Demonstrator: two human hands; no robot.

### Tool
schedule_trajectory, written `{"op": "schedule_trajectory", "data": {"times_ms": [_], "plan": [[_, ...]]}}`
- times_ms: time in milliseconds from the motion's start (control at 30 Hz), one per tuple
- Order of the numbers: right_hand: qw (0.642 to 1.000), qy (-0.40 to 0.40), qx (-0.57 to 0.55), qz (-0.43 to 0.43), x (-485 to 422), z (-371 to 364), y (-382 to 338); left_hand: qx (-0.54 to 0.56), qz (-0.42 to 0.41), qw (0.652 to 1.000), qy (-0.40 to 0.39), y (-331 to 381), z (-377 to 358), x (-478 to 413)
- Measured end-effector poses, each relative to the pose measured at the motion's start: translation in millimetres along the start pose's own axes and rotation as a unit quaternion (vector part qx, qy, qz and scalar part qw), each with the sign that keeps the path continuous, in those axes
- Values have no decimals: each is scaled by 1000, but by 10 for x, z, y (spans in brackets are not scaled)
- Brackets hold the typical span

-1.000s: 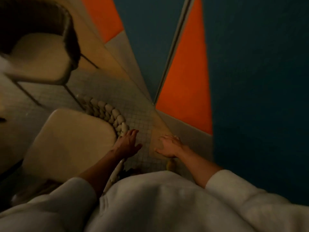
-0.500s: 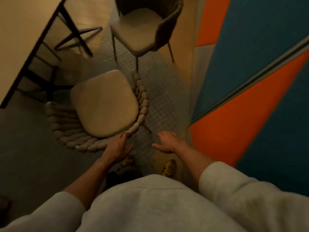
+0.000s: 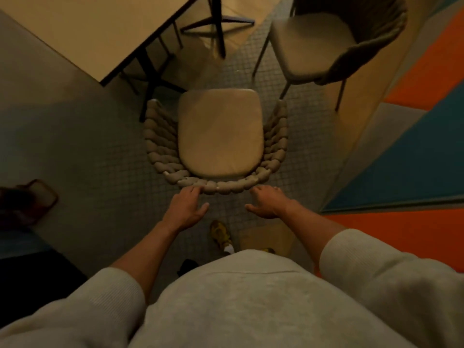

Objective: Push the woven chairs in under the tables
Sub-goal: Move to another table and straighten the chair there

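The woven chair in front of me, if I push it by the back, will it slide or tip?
The woven chair probably slides, juddering a little, since it stands on small floor tiles. Its thick braided back likely gives softly under the left hand and right hand. Pushing that high could rock it forward.

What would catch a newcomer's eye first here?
The woven chair stands centre, its braided back toward the person, with the left hand and right hand open at that back's rim. A table fills the upper left, a second chair the upper right, beside an orange and teal wall.
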State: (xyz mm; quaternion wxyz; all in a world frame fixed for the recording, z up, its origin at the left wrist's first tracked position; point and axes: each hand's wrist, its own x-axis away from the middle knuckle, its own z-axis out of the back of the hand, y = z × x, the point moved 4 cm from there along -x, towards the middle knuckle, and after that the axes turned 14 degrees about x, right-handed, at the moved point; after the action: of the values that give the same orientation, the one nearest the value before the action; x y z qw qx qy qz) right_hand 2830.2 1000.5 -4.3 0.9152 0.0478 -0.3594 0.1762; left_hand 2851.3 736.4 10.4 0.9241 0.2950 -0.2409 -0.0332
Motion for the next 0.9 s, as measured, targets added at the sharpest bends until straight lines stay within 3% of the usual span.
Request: {"op": "schedule_trajectory", "data": {"times_ms": [500, 900], "plan": [[997, 36, 57, 33, -684, 337, -124, -108, -32, 992, -53, -567, 321, -678], [993, 41, 70, 82, -1363, -60, -221, -167, -60, 974, -141, -920, -150, -1373]]}}
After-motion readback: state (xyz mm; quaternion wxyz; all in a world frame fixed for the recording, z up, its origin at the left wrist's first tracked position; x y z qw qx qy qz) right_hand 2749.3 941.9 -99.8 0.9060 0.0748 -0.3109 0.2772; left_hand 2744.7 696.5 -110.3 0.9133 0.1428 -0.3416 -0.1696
